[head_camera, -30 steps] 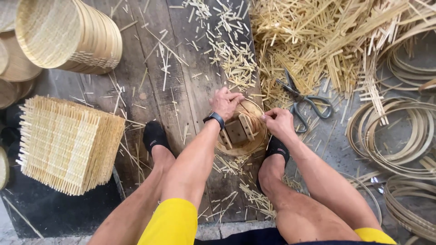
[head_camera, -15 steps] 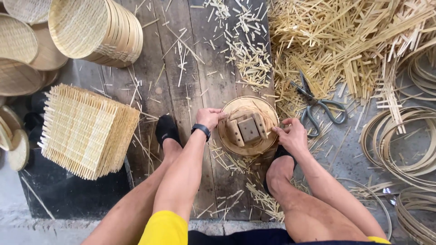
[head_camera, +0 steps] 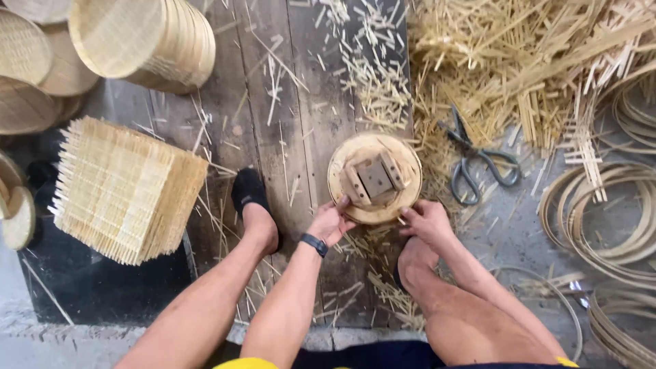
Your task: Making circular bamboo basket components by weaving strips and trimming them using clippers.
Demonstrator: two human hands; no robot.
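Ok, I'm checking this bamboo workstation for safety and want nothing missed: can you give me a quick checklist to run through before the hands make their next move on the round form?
1. Both hands on the round wooden form with the block on top: ok, left hand and right hand grip its near edge.
2. Form resting on the dark plank floor: ok.
3. Grey metal shears away from the fingers: ok, lying apart to the right.
4. Plank around the form free of loose bamboo splinters: not ok.
5. Stack of woven bamboo mats out of the way: ok.
6. Form's underside: cannot tell.
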